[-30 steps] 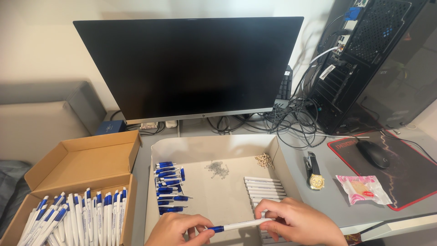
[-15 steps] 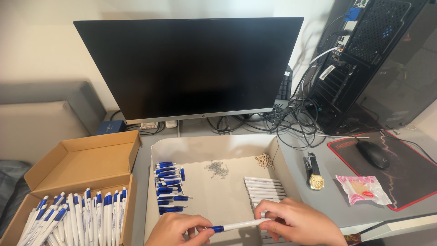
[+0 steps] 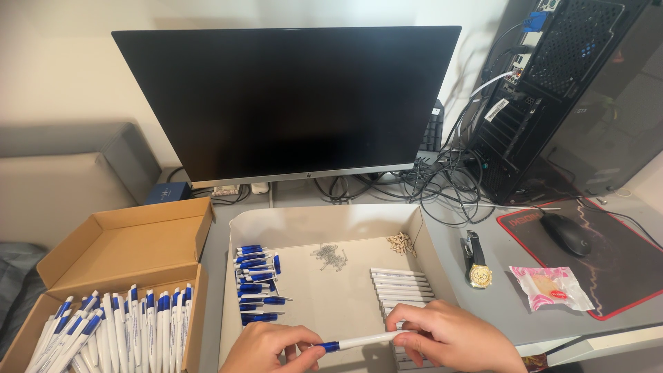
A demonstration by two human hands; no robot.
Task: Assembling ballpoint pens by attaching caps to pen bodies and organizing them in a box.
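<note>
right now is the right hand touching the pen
Touching. The head view shows the right hand pinching the white end of the pen, with the left hand at its blue end.

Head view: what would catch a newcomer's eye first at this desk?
The large dark monitor fills the middle back of the desk. Below it, at the bottom edge, the left hand and right hand hold a white pen with a blue end over a shallow white tray of pen parts. At lower left, an open cardboard box holds rows of blue-and-white pens.
</note>
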